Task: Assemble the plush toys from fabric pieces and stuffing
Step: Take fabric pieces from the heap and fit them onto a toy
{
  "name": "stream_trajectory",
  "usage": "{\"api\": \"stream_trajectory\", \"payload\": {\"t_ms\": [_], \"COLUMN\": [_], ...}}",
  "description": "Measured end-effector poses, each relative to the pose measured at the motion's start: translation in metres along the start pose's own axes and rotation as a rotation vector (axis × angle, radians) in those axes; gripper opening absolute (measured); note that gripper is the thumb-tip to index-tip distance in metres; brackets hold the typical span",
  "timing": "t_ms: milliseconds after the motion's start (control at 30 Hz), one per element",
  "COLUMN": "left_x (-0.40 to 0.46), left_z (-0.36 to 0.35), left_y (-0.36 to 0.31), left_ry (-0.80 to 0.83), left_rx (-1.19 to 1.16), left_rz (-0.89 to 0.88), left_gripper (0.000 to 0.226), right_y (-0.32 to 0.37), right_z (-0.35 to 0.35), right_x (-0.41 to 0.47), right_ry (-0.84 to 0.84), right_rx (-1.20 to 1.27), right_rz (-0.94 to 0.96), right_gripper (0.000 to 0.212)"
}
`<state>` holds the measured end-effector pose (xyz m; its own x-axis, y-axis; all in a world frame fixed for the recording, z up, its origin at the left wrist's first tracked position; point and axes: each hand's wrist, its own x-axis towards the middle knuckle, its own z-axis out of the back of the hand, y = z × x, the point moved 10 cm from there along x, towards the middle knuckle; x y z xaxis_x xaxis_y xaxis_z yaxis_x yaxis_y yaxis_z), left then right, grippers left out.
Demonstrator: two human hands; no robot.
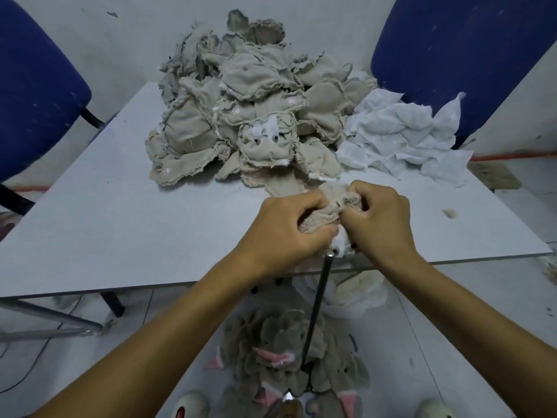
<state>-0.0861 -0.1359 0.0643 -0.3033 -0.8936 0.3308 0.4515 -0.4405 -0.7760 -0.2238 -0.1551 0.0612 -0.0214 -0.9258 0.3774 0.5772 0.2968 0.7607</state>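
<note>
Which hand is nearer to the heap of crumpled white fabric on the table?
The right hand. It grips the beige fabric piece just below the crumpled white fabric; the left hand grips the same piece, farther away.

plush skin (pixel 328 208) mostly hidden by hands, rod (pixel 316 309) tip buried

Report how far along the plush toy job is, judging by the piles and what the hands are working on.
Done, apparently: a cluster of grey plush toys with pink ears lies on the floor. In hand: left hand and right hand both grip one beige fabric skin over a dark rod. Left: a big heap of inside-out skins and white fabric pieces on the table. Most work remains.
</note>
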Motion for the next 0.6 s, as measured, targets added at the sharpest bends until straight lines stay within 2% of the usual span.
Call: {"api": "stream_trajectory", "payload": {"t_ms": [67,167,233,300,367,433,600], "left_x": [0.000,-0.004,-0.014,-0.027,-0.041,-0.053,-0.070], "left_z": [0.004,0.026,0.037,0.036,0.027,0.018,-0.010], "left_y": [0.002,-0.004,-0.024,-0.044,-0.057,-0.063,-0.048], "left_ry": [-0.073,-0.217,-0.296,-0.330,-0.302,-0.254,-0.054], "left_rx": [0.059,0.121,0.225,0.305,0.336,0.346,0.431], "left_rz": [0.001,-0.097,-0.299,-0.504,-0.649,-0.734,-0.764], "left_gripper": [0.012,0.017,0.014,0.017,0.018,0.014,0.006], "right_y": [-0.004,0.010,0.035,0.059,0.071,0.073,0.053], "right_z": [-0.004,-0.012,-0.003,0.011,0.018,0.019,-0.005], "right_x": [0.004,-0.002,-0.016,-0.036,-0.056,-0.073,-0.093], "right_ry": [0.042,0.264,0.274,0.165,0.089,0.077,0.186], "right_rx": [0.051,0.311,0.270,0.099,0.004,-0.014,-0.112], "right_rz": [-0.032,0.071,0.305,0.605,0.787,0.883,0.946], "right_gripper": [0.018,0.022,0.020,0.018,0.018,0.010,0.003]}}
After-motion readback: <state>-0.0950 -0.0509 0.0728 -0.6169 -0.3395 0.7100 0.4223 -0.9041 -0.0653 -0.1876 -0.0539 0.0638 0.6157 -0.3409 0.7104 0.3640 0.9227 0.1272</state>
